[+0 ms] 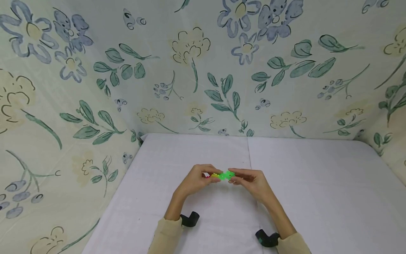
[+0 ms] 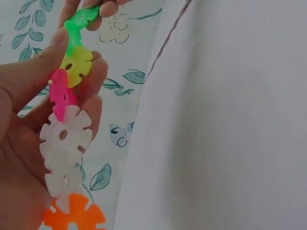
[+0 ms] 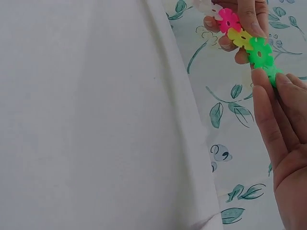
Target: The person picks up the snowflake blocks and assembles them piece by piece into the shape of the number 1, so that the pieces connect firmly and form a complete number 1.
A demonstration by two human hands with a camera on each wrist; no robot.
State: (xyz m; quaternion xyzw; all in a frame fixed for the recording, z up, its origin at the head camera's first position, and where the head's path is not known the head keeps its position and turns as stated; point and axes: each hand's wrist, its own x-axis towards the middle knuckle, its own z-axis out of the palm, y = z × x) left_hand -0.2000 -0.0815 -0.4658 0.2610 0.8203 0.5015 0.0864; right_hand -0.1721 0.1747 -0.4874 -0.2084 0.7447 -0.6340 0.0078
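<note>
A chain of flower-shaped plastic interlocking discs is held up between both hands above the table. In the left wrist view it runs from an orange disc (image 2: 76,213) through white discs (image 2: 66,136), a pink disc (image 2: 62,93) and a yellow disc (image 2: 76,66) to green discs (image 2: 76,28). My left hand (image 1: 200,178) pinches the chain near the yellow and green pieces, the rest lying along its palm. The right hand (image 1: 250,180) grips the green disc (image 3: 272,75) at the chain's end between thumb and fingers, which partly cover it.
A white cloth covers the table (image 1: 317,197). Floral fabric (image 1: 196,70) hangs behind it and at the sides. Black wrist mounts (image 1: 190,219) sit on both forearms, by the beige sleeves (image 1: 166,236).
</note>
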